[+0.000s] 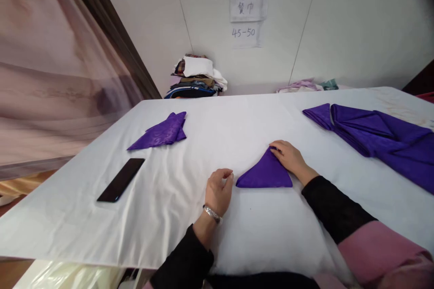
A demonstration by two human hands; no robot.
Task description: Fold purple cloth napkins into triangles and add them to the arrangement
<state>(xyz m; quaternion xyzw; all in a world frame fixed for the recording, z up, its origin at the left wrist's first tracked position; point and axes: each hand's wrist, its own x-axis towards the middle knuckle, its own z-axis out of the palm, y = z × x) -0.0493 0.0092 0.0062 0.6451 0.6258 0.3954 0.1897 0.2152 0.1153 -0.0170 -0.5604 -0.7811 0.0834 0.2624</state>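
A purple cloth napkin, folded into a triangle, lies on the white-covered table in front of me. My right hand pinches its upper corner between thumb and fingers. Just off the triangle's left corner is my left hand, with a bracelet at the wrist. Its fingers are loosely curled, with a gap between thumb and forefinger, and nothing shows in them. Farther left lies another folded purple napkin, its ends fanned out.
A black phone lies on the table at left. More purple cloth spreads along the right side. Stacked fabrics and a lower cloth pile sit behind the far edge. A curtain hangs at left.
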